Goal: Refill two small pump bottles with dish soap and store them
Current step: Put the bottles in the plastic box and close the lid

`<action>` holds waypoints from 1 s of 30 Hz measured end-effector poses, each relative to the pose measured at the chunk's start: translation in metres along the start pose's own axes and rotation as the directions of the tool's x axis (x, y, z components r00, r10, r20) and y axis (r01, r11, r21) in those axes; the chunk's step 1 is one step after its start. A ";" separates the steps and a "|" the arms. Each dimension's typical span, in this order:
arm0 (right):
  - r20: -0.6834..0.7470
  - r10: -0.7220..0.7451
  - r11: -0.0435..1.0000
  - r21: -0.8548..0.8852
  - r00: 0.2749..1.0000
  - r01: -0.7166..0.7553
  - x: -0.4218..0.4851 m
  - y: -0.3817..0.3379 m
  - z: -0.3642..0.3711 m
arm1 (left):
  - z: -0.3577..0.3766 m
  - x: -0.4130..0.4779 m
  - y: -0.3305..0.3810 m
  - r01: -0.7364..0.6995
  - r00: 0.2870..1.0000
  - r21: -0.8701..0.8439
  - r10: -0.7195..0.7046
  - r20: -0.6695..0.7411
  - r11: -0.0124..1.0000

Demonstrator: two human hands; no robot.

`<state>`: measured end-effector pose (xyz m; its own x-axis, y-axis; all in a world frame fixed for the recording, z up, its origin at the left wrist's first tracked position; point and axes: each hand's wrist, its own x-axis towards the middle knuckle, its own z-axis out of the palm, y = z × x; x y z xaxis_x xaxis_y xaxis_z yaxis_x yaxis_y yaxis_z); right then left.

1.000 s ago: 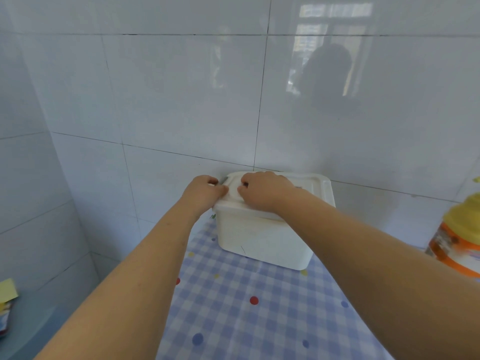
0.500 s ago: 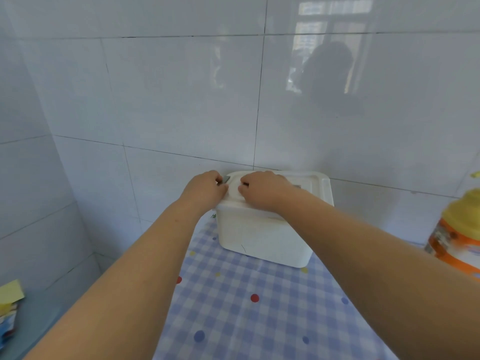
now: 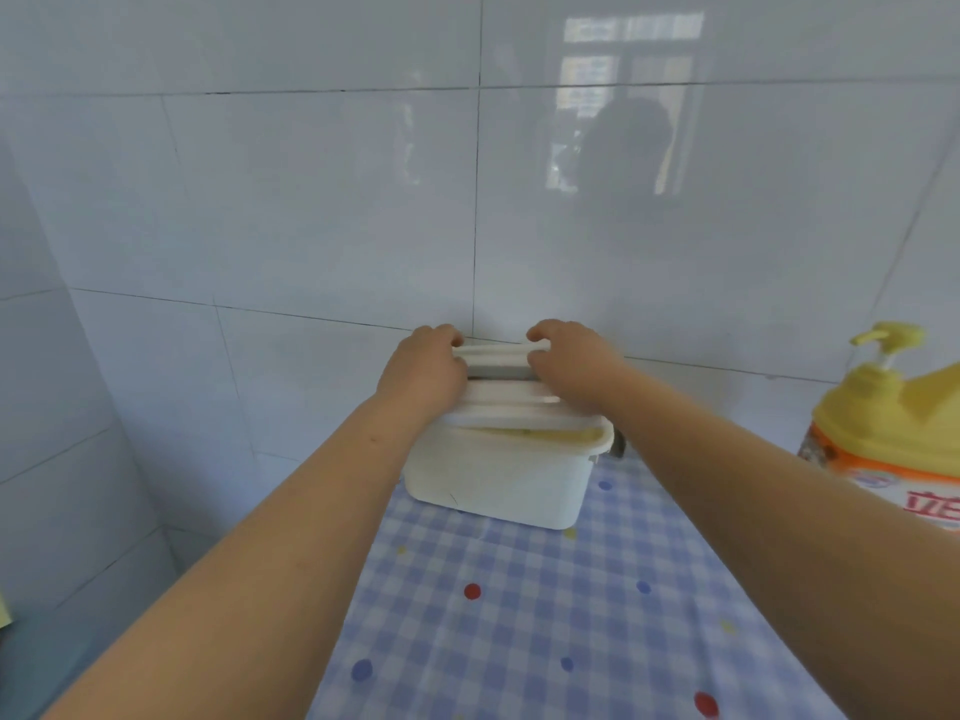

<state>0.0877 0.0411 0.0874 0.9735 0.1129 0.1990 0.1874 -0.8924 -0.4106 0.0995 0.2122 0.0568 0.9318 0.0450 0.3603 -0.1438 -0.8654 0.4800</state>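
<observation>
A white plastic storage box [image 3: 493,485] stands against the tiled wall on a blue checked cloth. Its white lid [image 3: 506,407] is lifted and tilted up at the back, off the box's rim. My left hand [image 3: 423,368] grips the lid's left end, and my right hand [image 3: 569,363] grips its right end. Something yellow [image 3: 519,433] shows in the gap under the lid; I cannot tell what it is. A big dish soap jug [image 3: 893,439], yellow-topped with a pump and an orange label, stands at the right edge.
The checked cloth with coloured dots [image 3: 545,615] covers the surface in front of the box. White tiled walls [image 3: 311,200] close in the back and the left side. A lower grey ledge [image 3: 47,657] lies at the bottom left.
Both hands were on the shut lid's near left corner. Now they have spread to its two ends and raised it off the box, showing yellow inside. The view has shifted right.
</observation>
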 end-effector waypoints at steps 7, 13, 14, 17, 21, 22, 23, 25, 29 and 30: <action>-0.059 0.175 0.981 0.096 0.983 -0.169 -0.017 0.041 -0.020 | 0.023 -0.006 0.054 -0.154 0.984 -0.047 0.158 0.086 0.987; 0.137 0.296 0.875 0.359 0.945 -0.326 -0.046 0.061 -0.024 | 0.040 -0.002 0.072 -0.241 0.952 -0.076 0.251 0.172 0.967; 0.185 0.310 0.851 0.384 0.933 -0.359 -0.051 0.061 -0.024 | 0.042 -0.001 0.072 -0.260 0.946 -0.070 0.269 0.182 0.963; 0.291 0.335 0.805 0.405 0.896 -0.433 -0.063 0.064 -0.023 | 0.049 -0.003 0.068 -0.309 0.931 -0.067 0.316 0.185 0.949; 0.336 0.300 0.756 0.486 0.893 -0.437 -0.066 0.071 -0.015 | 0.056 -0.007 0.065 -0.365 0.912 -0.001 0.358 0.200 0.931; 0.335 0.294 0.745 0.506 0.895 -0.434 -0.066 0.073 -0.013 | 0.057 -0.008 0.065 -0.370 0.909 0.010 0.360 0.207 0.929; 0.336 0.292 0.735 0.520 0.896 -0.435 -0.064 0.074 -0.011 | 0.058 -0.007 0.065 -0.374 0.908 0.017 0.362 0.212 0.927; 0.338 0.294 0.723 0.533 0.894 -0.440 -0.064 0.074 -0.009 | 0.059 -0.008 0.064 -0.377 0.907 0.033 0.361 0.215 0.926; 0.334 0.302 0.699 0.558 0.893 -0.446 -0.062 0.076 -0.007 | 0.058 -0.009 0.066 -0.386 0.904 0.070 0.362 0.229 0.920; 0.332 0.299 0.690 0.573 0.895 -0.443 -0.062 0.076 -0.006 | 0.058 -0.009 0.066 -0.388 0.902 0.076 0.362 0.234 0.919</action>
<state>0.0410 -0.0361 0.0498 0.9704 -0.0206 -0.2405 -0.2271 -0.4152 -0.8809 0.1008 0.1257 0.0389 0.8669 -0.3893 0.3114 -0.4681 -0.8504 0.2402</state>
